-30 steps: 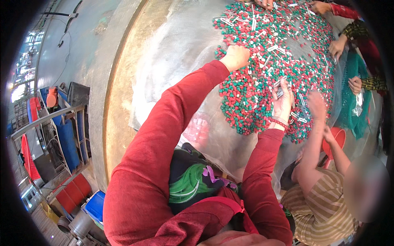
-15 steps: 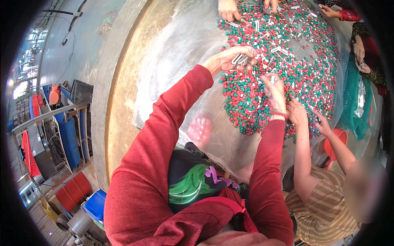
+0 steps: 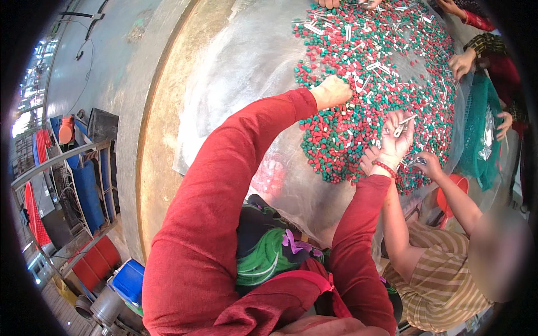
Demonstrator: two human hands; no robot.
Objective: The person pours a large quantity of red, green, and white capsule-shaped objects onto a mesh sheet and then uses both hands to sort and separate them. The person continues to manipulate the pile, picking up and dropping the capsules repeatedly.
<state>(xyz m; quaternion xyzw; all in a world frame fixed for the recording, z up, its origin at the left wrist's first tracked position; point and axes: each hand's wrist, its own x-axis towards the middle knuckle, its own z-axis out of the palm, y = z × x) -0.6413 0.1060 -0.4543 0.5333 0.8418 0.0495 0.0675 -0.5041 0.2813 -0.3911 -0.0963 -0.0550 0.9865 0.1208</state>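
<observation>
My left hand [image 3: 333, 91] is over the near-left part of a wide pile of small red, green and white pieces [image 3: 334, 143]. It is closed, back up, and what its fingers hold is hidden. To its right, my right hand [image 3: 395, 140] is turned partly palm up above the pile. Between its thumb and fingers sit narrow white, metallic-looking slotted strips [image 3: 398, 130]. Similar long strips [image 3: 376, 68] lie scattered on top of the pile. Right beside my right wrist is a co-worker's hand [image 3: 369, 159], touching the pile.
Clear plastic sheeting [image 3: 224, 84] covers the table under the pile. A co-worker in a striped shirt [image 3: 428, 252] sits close on my right, near a red scoop-like container [image 3: 453, 196]. Other people's hands work at the far and right edges, beside a green mesh bag [image 3: 483, 134].
My left hand has turned over and lowered onto the pile, hiding the strips it held. My right hand has moved right and rolled palm up. The co-workers' hands have shifted.
</observation>
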